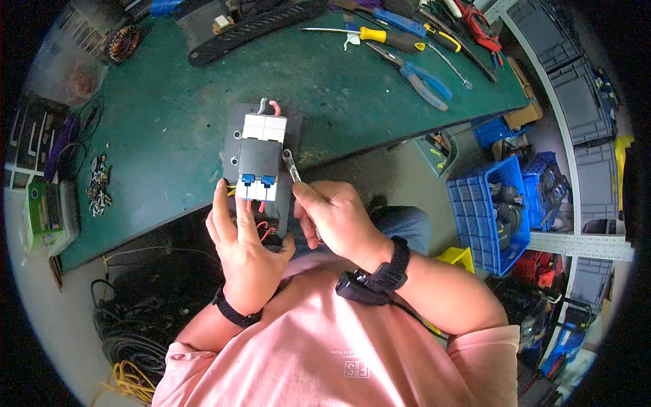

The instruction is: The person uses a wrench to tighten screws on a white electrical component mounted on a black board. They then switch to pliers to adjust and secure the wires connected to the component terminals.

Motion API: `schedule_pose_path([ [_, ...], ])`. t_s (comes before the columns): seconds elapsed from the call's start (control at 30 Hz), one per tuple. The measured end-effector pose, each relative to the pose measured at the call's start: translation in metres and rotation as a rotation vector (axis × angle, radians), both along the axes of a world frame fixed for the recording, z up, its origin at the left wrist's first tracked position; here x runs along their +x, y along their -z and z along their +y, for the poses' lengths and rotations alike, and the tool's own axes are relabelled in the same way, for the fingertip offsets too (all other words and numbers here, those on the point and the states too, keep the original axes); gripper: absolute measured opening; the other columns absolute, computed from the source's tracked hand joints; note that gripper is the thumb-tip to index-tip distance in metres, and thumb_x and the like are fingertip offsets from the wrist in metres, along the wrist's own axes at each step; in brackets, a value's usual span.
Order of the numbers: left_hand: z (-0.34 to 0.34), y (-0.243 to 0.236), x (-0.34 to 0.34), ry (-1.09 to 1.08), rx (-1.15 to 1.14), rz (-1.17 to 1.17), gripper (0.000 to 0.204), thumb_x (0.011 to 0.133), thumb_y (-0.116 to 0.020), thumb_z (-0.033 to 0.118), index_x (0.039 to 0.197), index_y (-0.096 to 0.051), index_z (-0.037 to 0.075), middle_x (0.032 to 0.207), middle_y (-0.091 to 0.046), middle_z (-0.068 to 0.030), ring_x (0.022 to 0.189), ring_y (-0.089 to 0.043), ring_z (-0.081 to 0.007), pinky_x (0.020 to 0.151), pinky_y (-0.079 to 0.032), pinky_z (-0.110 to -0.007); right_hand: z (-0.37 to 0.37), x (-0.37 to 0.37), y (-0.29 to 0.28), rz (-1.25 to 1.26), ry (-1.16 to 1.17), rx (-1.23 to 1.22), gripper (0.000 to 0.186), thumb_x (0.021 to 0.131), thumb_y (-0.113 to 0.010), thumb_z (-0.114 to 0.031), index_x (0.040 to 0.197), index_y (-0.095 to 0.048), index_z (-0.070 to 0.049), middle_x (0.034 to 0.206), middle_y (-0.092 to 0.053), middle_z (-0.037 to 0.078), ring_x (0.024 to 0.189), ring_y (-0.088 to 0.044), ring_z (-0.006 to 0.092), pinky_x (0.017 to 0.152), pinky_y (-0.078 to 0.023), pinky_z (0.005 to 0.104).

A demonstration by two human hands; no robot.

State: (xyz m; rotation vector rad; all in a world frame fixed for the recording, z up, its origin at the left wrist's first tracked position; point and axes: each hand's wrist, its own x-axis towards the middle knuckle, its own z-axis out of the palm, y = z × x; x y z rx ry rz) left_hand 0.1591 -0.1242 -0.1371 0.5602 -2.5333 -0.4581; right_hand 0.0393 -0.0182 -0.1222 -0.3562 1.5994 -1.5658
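Note:
A white-and-black circuit breaker (pixel 260 157) with two blue toggles sits on a dark grey plate (pixel 234 117) at the bench's front edge. Red and grey wire ends stick out of its top, and red wires come out below. My right hand (pixel 339 216) is closed around a metal ring spanner (pixel 293 169); the spanner's ring end lies at the plate's right side, close beside the breaker. At the lower left, my left hand (pixel 245 247) has its fingers stretched and spread, with the tips touching the plate and the breaker's lower end. Part of the plate is hidden behind this hand.
Pliers (pixel 417 80), a yellow-handled screwdriver (pixel 386 38) and other tools lie along the far right of the green bench (pixel 169 136). Loose screws (pixel 100 186) are heaped at left. Blue crates (pixel 485 217) and shelving stand at right; coiled cables (pixel 135 339) lie below left.

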Motion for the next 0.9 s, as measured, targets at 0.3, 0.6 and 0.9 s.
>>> schedule_pose_path([
  [0.3,0.001,-0.005,0.001,-0.01,0.02,-0.049,0.094,0.052,-0.079,0.008,0.135,-0.036,-0.004,0.141,-0.033,-0.0272,0.123,-0.039,-0.0455,0.101,-0.036,-0.049,0.012,-0.039,-0.015,0.249,-0.18,0.237,0.041,0.096,-0.056,-0.03,0.066,-0.058,-0.003,0.049,-0.05,0.002,0.04,-0.047,0.0095,0.038,-0.037,0.0261],
  [0.6,-0.002,-0.005,0.001,0.004,-0.001,-0.058,0.099,0.051,-0.08,0.007,0.138,-0.033,-0.005,0.141,-0.032,-0.0288,0.125,-0.037,-0.046,0.103,-0.035,-0.048,0.004,-0.088,-0.038,0.713,-0.417,0.44,0.038,0.086,-0.064,-0.035,0.071,-0.069,0.0,0.064,-0.065,0.015,0.056,-0.059,0.0213,0.059,-0.048,0.036],
  [0.9,-0.003,-0.009,0.004,0.01,0.082,-0.023,0.089,0.055,-0.081,0.011,0.132,-0.04,-0.005,0.138,-0.035,-0.0277,0.116,-0.043,-0.0447,0.097,-0.04,-0.049,-0.006,-0.112,-0.057,0.713,-0.641,0.44,0.039,0.086,-0.064,-0.035,0.075,-0.068,0.002,0.065,-0.064,0.013,0.06,-0.056,0.0178,0.06,-0.045,0.0345],
])
